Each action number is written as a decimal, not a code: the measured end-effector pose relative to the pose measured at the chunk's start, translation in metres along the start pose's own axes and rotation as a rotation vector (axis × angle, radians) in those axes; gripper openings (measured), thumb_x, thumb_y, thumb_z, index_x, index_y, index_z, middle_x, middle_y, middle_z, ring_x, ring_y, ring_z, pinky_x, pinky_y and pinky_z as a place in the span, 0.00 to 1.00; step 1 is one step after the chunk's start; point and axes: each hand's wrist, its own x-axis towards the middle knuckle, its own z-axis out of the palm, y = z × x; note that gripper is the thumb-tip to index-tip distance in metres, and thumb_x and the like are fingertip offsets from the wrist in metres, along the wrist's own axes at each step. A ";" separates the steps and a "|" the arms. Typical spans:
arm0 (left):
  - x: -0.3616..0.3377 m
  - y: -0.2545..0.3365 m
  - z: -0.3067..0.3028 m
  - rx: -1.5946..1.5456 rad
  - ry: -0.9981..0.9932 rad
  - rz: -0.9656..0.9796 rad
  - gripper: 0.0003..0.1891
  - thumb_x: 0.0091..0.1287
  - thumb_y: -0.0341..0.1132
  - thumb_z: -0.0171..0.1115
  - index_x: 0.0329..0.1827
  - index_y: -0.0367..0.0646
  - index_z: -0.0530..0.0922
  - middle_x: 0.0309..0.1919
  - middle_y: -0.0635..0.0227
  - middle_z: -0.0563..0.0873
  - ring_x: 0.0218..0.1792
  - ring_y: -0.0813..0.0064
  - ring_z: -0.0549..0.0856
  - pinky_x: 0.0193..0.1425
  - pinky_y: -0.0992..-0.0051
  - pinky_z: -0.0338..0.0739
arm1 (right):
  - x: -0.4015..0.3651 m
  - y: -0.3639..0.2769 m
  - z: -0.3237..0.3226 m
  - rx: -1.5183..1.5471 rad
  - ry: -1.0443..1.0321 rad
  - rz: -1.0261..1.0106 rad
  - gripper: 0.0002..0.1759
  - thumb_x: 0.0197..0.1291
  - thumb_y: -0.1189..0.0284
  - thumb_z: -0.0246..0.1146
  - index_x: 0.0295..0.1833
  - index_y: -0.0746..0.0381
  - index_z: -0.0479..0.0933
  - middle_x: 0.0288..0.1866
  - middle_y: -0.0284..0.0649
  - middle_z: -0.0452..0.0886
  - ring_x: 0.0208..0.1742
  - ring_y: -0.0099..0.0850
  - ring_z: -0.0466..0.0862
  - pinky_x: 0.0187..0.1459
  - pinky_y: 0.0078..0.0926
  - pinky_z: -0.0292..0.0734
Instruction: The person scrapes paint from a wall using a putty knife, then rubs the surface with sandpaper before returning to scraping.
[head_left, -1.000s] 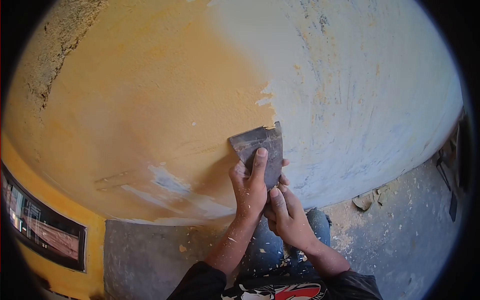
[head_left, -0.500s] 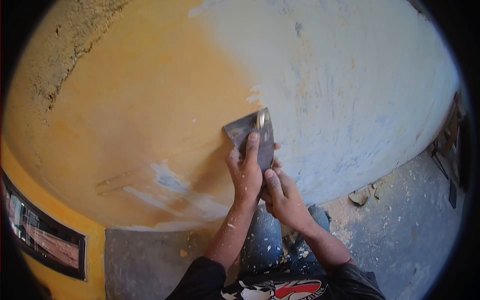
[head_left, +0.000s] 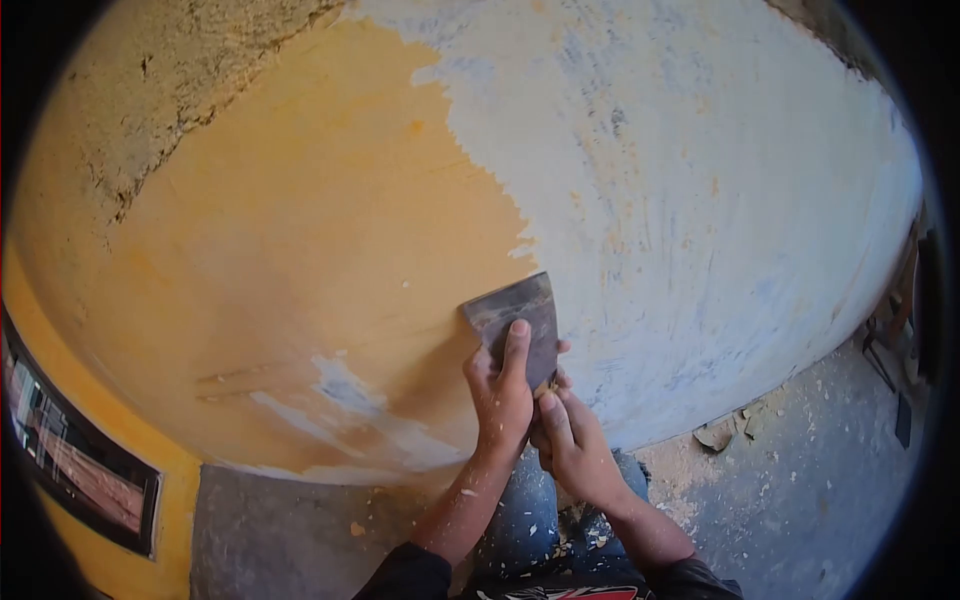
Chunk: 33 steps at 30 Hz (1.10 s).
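A flat, dark metal scraper (head_left: 525, 310) has its wide edge against the wall (head_left: 370, 190), near the ragged border between yellow paint and a whitish bared surface. My left hand (head_left: 503, 395) grips the scraper's blade part, its thumb lying on the flat face. Lower down and to the right, my right hand (head_left: 572, 440) is closed round the scraper's handle, which is mostly hidden by the fingers. Pale paint flakes speckle both forearms.
Bits of debris (head_left: 715, 435) and flakes lie on the grey floor (head_left: 790, 490) by the wall's foot. A dark-framed window (head_left: 90, 465) is at lower left. Rough bare plaster (head_left: 190, 90) shows at upper left. Dark objects stand at the right edge.
Both hands and the scraper sit lower in the view. The bright curled flake on the blade is gone. The view has shifted slightly.
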 end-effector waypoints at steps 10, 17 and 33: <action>0.025 0.047 0.025 0.038 -0.021 0.124 0.20 0.76 0.46 0.56 0.44 0.32 0.78 0.29 0.58 0.87 0.17 0.75 0.81 0.20 0.77 0.76 | 0.031 -0.061 -0.007 0.054 -0.127 0.216 0.21 0.79 0.64 0.45 0.61 0.72 0.69 0.41 0.46 0.81 0.43 0.36 0.83 0.53 0.32 0.76; 0.001 -0.033 -0.015 0.126 0.094 0.092 0.18 0.75 0.43 0.56 0.48 0.32 0.78 0.32 0.58 0.86 0.27 0.73 0.85 0.26 0.75 0.78 | 0.009 0.020 -0.004 -0.066 -0.039 0.048 0.23 0.76 0.66 0.47 0.66 0.72 0.69 0.56 0.63 0.79 0.59 0.57 0.79 0.58 0.38 0.74; -0.063 -0.146 -0.224 0.070 -0.459 -0.777 0.17 0.73 0.48 0.59 0.47 0.42 0.73 0.16 0.57 0.78 0.06 0.71 0.72 0.05 0.75 0.65 | -0.181 0.212 -0.207 -0.854 0.491 0.500 0.23 0.64 0.60 0.64 0.59 0.62 0.79 0.65 0.51 0.76 0.67 0.48 0.76 0.70 0.47 0.66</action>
